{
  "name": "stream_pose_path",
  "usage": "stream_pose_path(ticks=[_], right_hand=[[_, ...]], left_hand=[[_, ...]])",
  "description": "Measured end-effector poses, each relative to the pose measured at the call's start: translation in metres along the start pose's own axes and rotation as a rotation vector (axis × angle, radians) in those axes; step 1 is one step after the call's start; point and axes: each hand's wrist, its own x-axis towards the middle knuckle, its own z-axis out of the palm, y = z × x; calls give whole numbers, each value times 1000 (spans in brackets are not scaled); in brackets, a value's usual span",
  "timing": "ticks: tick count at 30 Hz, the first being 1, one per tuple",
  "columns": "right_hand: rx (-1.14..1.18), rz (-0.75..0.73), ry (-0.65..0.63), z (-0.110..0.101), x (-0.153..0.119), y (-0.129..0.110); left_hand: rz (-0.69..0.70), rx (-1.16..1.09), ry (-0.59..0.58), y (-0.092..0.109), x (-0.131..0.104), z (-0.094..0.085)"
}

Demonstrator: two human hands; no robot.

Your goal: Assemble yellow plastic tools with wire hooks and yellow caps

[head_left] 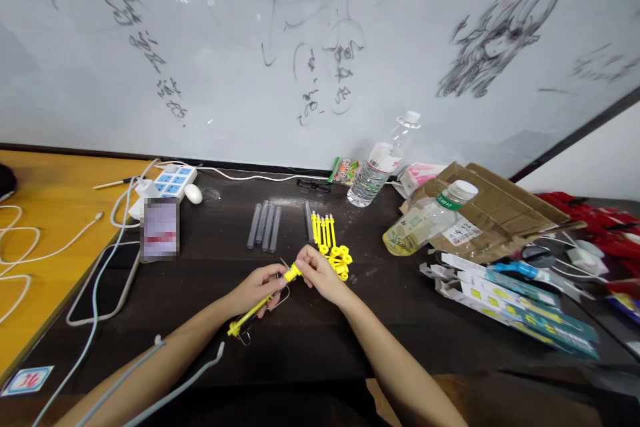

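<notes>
My left hand (260, 287) is closed around a thin yellow plastic rod (257, 307), which slants from lower left to upper right. My right hand (317, 270) pinches the thicker yellow piece at the rod's upper end. A wider yellow fitting with thin wire loops hangs at its lower end. A thin wire also shows by the left fingers. Just beyond my right hand lie several yellow rods with metal tips (325, 230) and a heap of yellow ring-ended pieces (340, 260). Several clear tubes (264, 227) rest farther back, and one clear tube (309, 220) lies beside the yellow rods.
A water bottle (375, 173), a tilted green-labelled bottle (425, 223) and flattened cardboard (495, 207) stand right. Nearer lie opened boxes (510, 307) and blue-handled scissors (520, 270). At left are a phone (160, 230), a power strip (175, 180) and cables crossing my left forearm.
</notes>
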Motion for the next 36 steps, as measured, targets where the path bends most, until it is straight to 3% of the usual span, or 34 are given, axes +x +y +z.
stream_pose_path(ticks=[5, 12, 21, 24, 29, 36], right_hand=[[64, -34, -58, -2, -1, -6], [87, -73, -92, -2, -3, -6], [84, -27, 22, 3, -1, -2], [131, -13, 148, -2, 2, -3], [265, 80, 358, -11, 6, -6], [288, 91, 317, -8, 5, -6]], left_hand=[[84, 2, 37, 1, 1, -1], [44, 6, 48, 5, 0, -1], [46, 46, 55, 1, 2, 0], [66, -76, 86, 2, 4, -2], [80, -223, 0, 8, 5, -8], [55, -142, 215, 0, 8, -11]])
